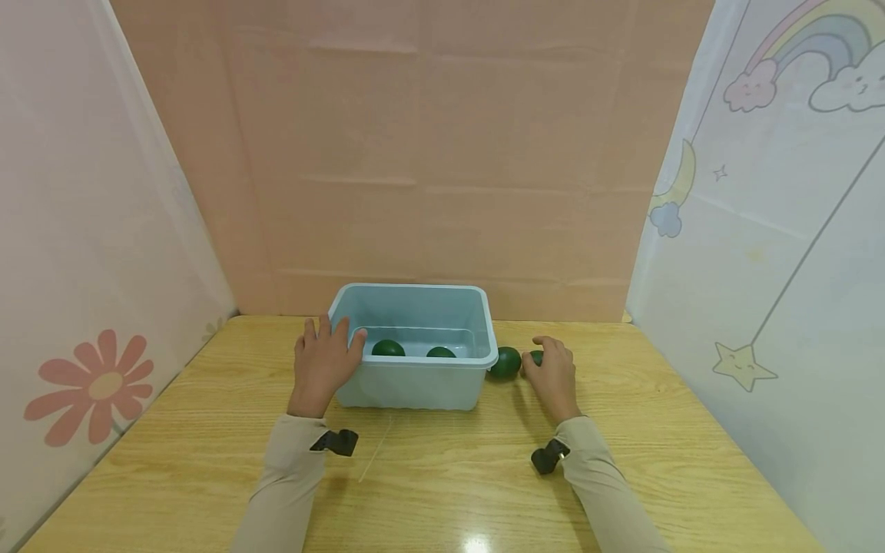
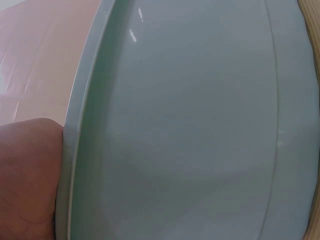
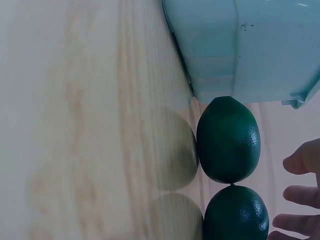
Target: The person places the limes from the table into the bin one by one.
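Observation:
A pale blue plastic bin (image 1: 408, 384) stands upright on the table, with two dark green oval fruits (image 1: 388, 348) partly visible inside. My left hand (image 1: 325, 369) rests at its left front corner, fingers spread and thumb over the rim. In the left wrist view, the thumb (image 2: 27, 180) lies against the bin's rim. Just right of the bin sits a smooth, shiny green oval fruit (image 3: 228, 140), and a second one (image 3: 236, 215) touches its end. My right hand (image 1: 553, 376) reaches over this second fruit, partly hiding it; its fingers (image 3: 300, 195) are spread and apart from the fruit.
The wooden table (image 1: 442, 476) ends at a peach paper backdrop (image 1: 442, 153). Patterned cloth walls close off the left and right sides. A thin pale strand (image 1: 376, 453) lies in front of the bin.

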A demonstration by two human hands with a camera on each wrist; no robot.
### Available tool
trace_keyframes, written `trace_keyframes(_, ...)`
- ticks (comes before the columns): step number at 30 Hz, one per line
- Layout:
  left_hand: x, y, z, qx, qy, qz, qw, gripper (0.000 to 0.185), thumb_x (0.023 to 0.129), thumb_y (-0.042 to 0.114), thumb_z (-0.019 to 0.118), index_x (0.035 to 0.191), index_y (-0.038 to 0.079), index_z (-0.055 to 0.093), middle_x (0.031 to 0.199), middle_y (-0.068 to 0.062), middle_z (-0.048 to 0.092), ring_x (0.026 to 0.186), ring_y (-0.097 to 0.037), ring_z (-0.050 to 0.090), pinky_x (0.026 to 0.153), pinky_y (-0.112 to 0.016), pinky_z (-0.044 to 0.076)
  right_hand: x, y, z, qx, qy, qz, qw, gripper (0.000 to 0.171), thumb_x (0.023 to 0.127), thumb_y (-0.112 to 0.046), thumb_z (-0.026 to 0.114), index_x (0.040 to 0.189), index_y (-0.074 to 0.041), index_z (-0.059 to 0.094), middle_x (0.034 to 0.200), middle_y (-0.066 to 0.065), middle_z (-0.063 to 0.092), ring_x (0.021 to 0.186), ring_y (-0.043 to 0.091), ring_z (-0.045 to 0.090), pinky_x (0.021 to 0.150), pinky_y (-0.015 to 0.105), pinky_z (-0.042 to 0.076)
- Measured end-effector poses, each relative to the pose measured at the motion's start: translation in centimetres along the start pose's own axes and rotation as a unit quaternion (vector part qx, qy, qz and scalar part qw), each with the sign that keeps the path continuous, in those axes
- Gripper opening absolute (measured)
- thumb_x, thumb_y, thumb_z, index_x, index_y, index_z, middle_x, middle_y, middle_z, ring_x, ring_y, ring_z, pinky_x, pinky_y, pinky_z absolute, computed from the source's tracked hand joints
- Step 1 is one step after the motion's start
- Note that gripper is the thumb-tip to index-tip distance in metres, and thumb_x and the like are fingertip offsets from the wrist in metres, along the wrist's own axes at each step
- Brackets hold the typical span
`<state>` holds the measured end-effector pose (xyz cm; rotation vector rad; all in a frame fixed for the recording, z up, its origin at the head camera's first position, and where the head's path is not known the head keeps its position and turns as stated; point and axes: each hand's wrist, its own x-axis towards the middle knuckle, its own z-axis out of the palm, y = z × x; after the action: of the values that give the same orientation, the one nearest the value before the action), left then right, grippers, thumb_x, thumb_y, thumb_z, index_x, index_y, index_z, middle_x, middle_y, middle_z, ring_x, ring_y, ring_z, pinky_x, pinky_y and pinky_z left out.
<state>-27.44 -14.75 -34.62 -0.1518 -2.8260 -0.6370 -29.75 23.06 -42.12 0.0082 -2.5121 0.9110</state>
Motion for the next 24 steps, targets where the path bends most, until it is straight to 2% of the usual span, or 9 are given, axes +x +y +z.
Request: trace_keyframes(24, -0.04, 0.10, -0.08, 0.002, -0.002, -0.002, 1.0000, 0.061, 0.107, 0.041, 0.034, 0.150, -0.003, 0.041, 0.156, -0.037, 0.020, 0.145, -0.058, 0.007, 0.111, -0.070, 0.017, 0.05, 0.20, -0.22, 0.006, -0.025, 0.035, 0.999, 0.045, 0.098, -0.022, 0.061, 0.134, 0.005, 0.056, 0.138, 0.029, 0.050, 0.130, 0.051, 0.037, 0.105, 0.066, 0.032)
